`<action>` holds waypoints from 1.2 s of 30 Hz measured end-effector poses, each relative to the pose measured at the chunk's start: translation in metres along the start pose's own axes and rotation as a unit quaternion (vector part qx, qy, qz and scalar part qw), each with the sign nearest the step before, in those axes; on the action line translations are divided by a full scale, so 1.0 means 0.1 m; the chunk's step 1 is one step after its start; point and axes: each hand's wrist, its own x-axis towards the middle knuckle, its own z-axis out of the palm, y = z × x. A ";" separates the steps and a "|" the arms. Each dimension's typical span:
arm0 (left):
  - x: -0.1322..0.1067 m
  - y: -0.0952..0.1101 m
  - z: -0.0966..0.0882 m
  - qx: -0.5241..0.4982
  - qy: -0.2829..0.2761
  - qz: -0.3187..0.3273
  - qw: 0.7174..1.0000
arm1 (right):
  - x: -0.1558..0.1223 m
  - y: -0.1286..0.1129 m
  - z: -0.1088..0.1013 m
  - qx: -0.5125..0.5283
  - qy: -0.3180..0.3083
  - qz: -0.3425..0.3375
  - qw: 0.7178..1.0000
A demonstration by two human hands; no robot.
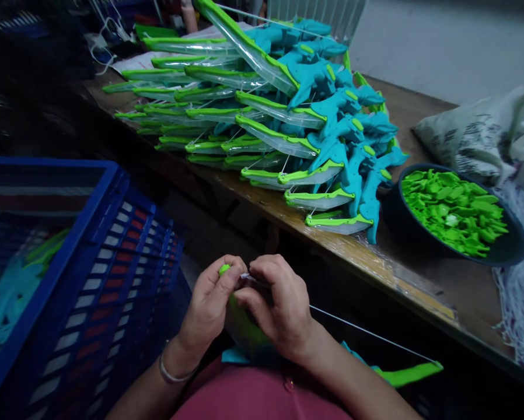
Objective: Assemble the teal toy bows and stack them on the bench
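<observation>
A green and teal toy bow [244, 332] lies across my lap. My left hand [209, 300] is closed around the green tip of one limb, thumb on top. My right hand [279, 306] pinches the end of the white string [367, 332] right at that tip, fingers pressed together. The string runs taut to the far green limb tip [413, 373] at the lower right. Most of the bow's body is hidden under my hands.
A large stack of finished green and teal bows [279, 116] covers the wooden table [397, 274]. A dark bowl of small green plastic pieces [454, 213] stands at the right, beside a white sack [481, 137] and white strings [522, 303]. A blue crate [91, 280] sits at my left.
</observation>
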 end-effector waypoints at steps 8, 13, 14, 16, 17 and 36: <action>-0.01 0.00 0.03 0.000 -0.007 -0.008 1.000 | 0.12 -0.04 -0.11 0.034 -0.035 0.024 0.999; 0.01 0.04 0.06 0.027 -0.021 0.011 0.999 | 0.12 -0.05 -0.28 -0.023 -0.098 0.025 0.995; 0.02 0.04 0.07 0.024 -0.027 0.016 0.999 | 0.10 -0.05 -0.31 -0.039 -0.104 0.025 0.993; 0.03 0.03 0.08 0.016 -0.037 0.019 0.999 | 0.08 -0.05 -0.36 -0.071 -0.108 0.023 0.991; 0.03 0.03 0.09 0.014 -0.040 0.019 0.999 | 0.06 -0.06 -0.38 -0.086 -0.109 0.022 0.990; -0.05 0.11 0.24 0.058 -0.101 0.020 0.993 | 0.06 -0.29 -0.79 -0.305 -0.150 -0.088 0.936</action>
